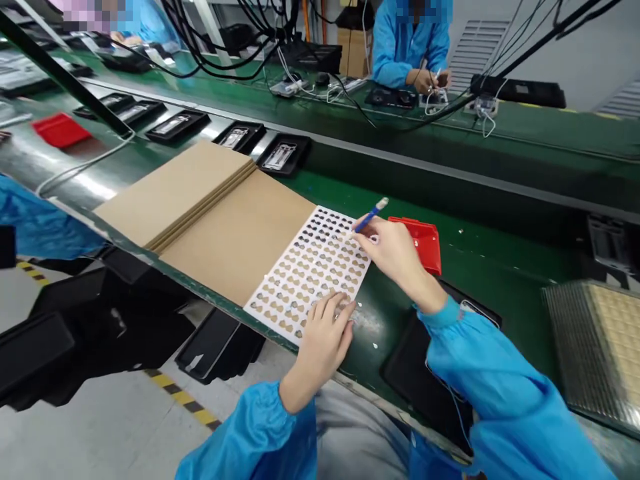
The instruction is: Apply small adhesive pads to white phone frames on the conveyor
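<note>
A white sheet (310, 270) covered with rows of small tan heart-shaped pieces lies on the green bench near its front edge. My left hand (325, 333) rests flat on the sheet's near corner, fingers stretched out. My right hand (393, 250) is closed round a blue pen-like tool (370, 215), whose lower end touches the far right part of the sheet. Both arms wear blue sleeves.
Brown cardboard sheets (200, 207) lie left of the white sheet. A red tray (425, 241) sits just behind my right hand, a black tray (415, 360) under my right forearm. Several black trays ride the conveyor (283, 155). Another person in blue (410, 47) works opposite.
</note>
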Available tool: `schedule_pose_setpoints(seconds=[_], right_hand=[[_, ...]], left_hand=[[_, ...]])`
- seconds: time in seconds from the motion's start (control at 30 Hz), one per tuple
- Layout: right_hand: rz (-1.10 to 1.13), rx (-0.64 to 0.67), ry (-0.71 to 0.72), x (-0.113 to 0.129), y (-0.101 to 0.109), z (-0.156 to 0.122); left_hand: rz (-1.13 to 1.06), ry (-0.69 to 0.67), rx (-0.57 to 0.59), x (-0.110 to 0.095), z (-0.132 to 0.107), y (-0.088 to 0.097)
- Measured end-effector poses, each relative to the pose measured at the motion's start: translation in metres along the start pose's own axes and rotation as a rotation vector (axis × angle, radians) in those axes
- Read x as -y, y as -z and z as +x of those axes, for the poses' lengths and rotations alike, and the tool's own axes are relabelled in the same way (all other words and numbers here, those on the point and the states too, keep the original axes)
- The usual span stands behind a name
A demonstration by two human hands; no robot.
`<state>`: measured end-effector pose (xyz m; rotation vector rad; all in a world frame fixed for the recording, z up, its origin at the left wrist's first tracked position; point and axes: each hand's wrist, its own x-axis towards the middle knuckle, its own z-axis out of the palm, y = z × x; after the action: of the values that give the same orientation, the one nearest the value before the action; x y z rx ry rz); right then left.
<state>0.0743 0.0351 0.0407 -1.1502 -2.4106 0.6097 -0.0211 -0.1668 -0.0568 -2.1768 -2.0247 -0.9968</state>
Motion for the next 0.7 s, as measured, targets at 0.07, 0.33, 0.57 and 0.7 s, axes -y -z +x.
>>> schedule_pose_setpoints(seconds=[0.07, 0.33, 0.57, 0.7], right_hand=[[-0.14, 0.082, -0.031, 0.005, -0.024, 0.022], [-0.164, 0.055, -0.053, 0.009, -0.028, 0.028], [0.87, 0.074, -0.286, 0.006, 0.038, -0.072], [1.057, 0.06, -0.485, 0.009, 0.05, -0.13]], left_hand=[[0.054, -0.036, 0.004, 0.008, -0.003, -0.004], [0.054, -0.05, 0.016, 0.004, -0.002, -0.005], [-0.565, 0.161, -0.133, 0.001, 0.03, 0.024], [-0.842, 0.141, -0.198, -0.026, 0.044, 0.031]])
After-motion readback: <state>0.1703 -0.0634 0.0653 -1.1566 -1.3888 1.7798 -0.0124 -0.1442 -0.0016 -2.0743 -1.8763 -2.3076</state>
